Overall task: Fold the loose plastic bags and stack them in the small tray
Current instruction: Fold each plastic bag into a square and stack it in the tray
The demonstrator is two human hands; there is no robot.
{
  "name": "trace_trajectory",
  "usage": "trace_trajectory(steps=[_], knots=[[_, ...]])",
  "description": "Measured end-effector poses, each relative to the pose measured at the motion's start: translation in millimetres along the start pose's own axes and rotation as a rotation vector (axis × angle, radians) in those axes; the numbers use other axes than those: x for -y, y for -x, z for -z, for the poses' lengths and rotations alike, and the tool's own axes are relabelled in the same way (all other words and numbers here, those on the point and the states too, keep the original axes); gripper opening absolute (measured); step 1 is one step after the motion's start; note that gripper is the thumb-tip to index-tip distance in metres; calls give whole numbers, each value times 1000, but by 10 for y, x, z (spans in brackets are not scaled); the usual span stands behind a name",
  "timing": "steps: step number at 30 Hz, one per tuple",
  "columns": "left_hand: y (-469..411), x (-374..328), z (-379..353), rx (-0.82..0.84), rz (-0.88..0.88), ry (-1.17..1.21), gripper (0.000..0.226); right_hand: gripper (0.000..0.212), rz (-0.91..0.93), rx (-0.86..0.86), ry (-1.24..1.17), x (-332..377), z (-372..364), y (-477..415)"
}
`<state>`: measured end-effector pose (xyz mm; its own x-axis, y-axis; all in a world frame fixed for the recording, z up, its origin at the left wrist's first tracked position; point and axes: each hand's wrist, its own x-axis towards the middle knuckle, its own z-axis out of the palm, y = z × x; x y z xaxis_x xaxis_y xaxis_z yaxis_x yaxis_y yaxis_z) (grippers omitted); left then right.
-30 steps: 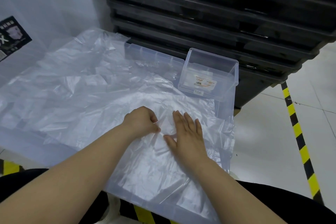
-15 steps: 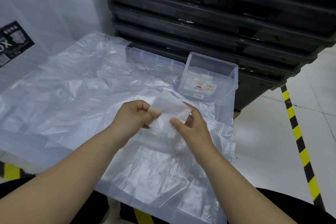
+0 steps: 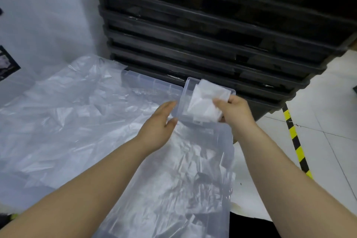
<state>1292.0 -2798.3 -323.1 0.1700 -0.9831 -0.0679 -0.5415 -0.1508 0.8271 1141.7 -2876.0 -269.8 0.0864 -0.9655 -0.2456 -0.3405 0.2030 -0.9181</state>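
Note:
A small clear plastic tray (image 3: pixel 186 91) stands at the far right of the work surface. My right hand (image 3: pixel 234 111) pinches a folded plastic bag (image 3: pixel 204 102), a whitish square, and holds it over the tray's opening. My left hand (image 3: pixel 160 123) touches the tray's left wall, thumb at its front corner and fingers along the side. Loose clear plastic bags (image 3: pixel 77 114) lie spread and crumpled over the surface to the left and in front of me.
A large clear plastic bin lid or box (image 3: pixel 228 160) lies under the bags, its right edge next to the white floor. A stack of black crates (image 3: pixel 212 35) rises right behind the tray. Yellow-black floor tape (image 3: pixel 295 141) runs on the right.
The folded bag went from between both hands in front of me to over the tray, carried by my right hand. My left hand let go and moved to the tray's left side.

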Motion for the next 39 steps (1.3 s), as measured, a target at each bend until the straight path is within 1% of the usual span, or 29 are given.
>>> trace_trajectory(steps=[2, 4, 8, 12, 14, 16, 19, 21, 26, 31, 36, 39], knots=[[-120, -27, -66, 46, -51, -113, 51, 15, 0, -49, 44, 116, 53, -173], [-204, -13, -118, 81, -62, -184, 52, 20, 20, -70, 127, 177, 60, -320], [-283, 40, -153, 104, -52, -215, 54, 17, 58, -30, 224, 200, -15, -526], [-323, 41, -143, 111, -46, -188, 54, 21, 28, -25, 273, 127, -95, -647], [-324, 41, -143, 120, -40, -177, 55, 22, -20, 3, 266, 94, -116, -683], [-321, 41, -151, 125, -42, -165, 56, 24, -107, 74, 269, 73, -131, -728], [-320, 33, -155, 125, -36, -144, 57, 26, -229, 122, 363, 69, -154, -791], [-322, 28, -152, 124, -28, -125, 57, 27, -258, 155, 407, 84, -182, -812], [-328, 37, -128, 136, -36, -119, 57, 31, -219, 185, 733, 122, -176, -841], [-335, 56, -147, 130, -37, -85, 57, 24, -191, 137, 858, 88, -161, -947], [-338, 56, -157, 133, -32, -86, 57, 18, -154, 165, 946, 40, -242, -991], [-341, 61, -131, 147, -33, -116, 58, 20, -91, 171, 1065, 58, -266, -985]])
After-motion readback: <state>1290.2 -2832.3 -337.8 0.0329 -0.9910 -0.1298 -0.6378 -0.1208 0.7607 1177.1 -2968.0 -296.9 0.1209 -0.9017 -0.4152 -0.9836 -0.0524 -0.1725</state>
